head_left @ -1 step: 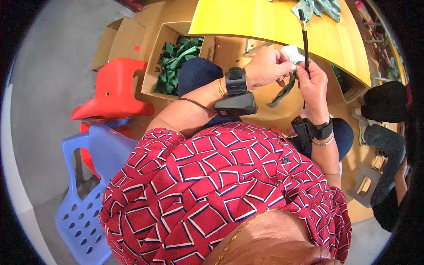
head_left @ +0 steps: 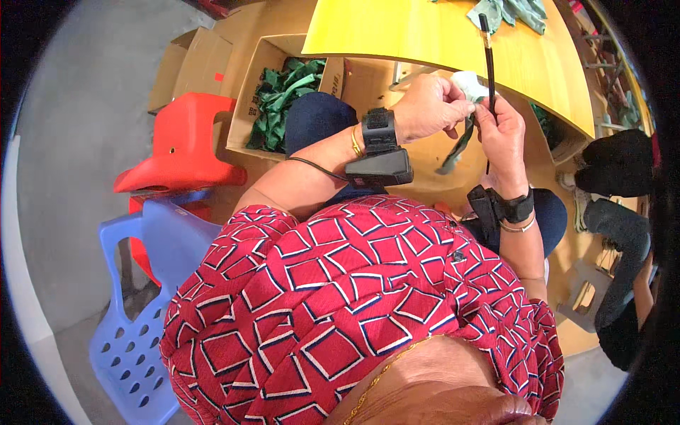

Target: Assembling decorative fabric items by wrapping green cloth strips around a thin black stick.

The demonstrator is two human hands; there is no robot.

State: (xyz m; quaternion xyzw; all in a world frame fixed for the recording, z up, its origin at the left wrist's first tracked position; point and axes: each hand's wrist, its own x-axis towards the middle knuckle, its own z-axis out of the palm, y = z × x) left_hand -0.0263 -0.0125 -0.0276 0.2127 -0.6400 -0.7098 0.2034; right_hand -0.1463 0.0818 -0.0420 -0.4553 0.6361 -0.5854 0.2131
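Just below the yellow tabletop's near edge, my left hand (head_left: 431,108) and my right hand (head_left: 504,138) meet with their fingertips pinched together. Between them is a small piece of thin cloth-like material (head_left: 467,85), whitish at the top. A dark green strip (head_left: 457,152) hangs from it below the fingers. My right hand also holds a slim black brush-like stick (head_left: 489,67) with a metal band near its upper end, standing nearly upright. The exact grip of the fingertips is partly hidden.
Pale green crumpled pieces (head_left: 508,13) lie on the yellow table (head_left: 397,32). At left, a cardboard box (head_left: 244,127) holds dark green pieces, near a red chair (head_left: 188,142) and a blue plastic chair (head_left: 152,248). Another person's leg (head_left: 620,227) shows at right.
The lower end of the dark green strip has swung slightly to the right. Both hands stay almost in place.
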